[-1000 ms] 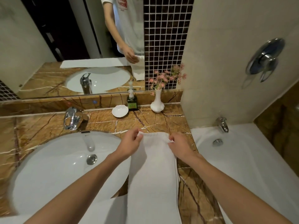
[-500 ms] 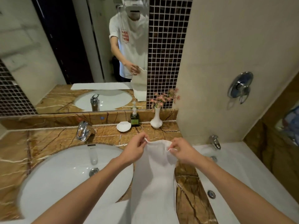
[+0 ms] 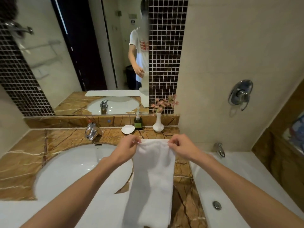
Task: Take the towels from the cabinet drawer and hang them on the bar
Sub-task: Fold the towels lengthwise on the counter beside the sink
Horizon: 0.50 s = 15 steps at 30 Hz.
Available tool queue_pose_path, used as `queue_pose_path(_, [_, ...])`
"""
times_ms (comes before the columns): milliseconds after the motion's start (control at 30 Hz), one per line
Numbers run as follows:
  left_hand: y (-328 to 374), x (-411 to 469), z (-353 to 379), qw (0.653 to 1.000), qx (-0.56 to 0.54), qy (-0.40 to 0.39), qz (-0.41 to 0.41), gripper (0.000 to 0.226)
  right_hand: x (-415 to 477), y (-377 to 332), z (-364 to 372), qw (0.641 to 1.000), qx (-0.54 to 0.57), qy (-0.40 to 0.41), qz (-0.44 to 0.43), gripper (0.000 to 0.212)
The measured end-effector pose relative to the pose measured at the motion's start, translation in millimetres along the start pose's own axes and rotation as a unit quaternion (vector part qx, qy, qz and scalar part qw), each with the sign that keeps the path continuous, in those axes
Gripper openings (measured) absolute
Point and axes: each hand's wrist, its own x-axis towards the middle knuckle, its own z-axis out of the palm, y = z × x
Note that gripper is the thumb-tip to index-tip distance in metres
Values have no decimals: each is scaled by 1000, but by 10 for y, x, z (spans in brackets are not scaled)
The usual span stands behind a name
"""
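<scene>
Left hand pinches top left corner of white towel; right hand pinches top right corner. Each grip narrow, thumb and fingertips closed on towel edge. Towel held up over marble surface, between sink and bathtub, hanging down toward frame bottom. Vase with pink flowers stands behind, near wall.

A bathroom: marble counter with basin (mirror above), bathtub alongside.
</scene>
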Motion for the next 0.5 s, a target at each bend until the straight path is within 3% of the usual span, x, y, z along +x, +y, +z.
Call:
queue_pose_path(67, [29,-65,-35,1000,23,-10,1,8,-46,-50,-22,1000,7,-1,-2,16])
queue_pose_path(233, [-4,-138,-141,998,51,-20,-9,16,-119,-103,-76,1000,-1,-11,-3,14])
queue_pose_path(367, [3,-150,-136,998,44,-43,25,6,-156,-123,-105,1000,7,-13,1,14])
queue_pose_path(500, [78,-99,37,987,110,-79,82,33,-161,-217,-60,999,-19,-26,1,14])
